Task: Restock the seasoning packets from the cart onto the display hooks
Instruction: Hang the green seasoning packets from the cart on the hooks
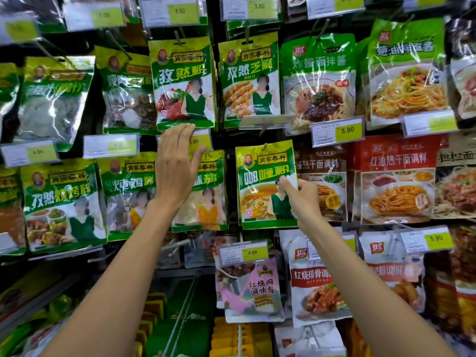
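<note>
A green and yellow curry powder packet hangs on a display hook in the middle row. My right hand pinches its right edge between thumb and fingers. My left hand is raised with fingers spread, in front of a price tag and another hanging packet; it holds nothing. Above it hangs a cumin powder packet. At the bottom, stacked yellow and green packets lie in what looks like the cart.
Rows of hanging seasoning and noodle sauce packets fill the wall, with green price tags such as 5.90 and 3.00. Bare hooks jut out below my left arm. A flipped-up tag holder sits above the curry packet.
</note>
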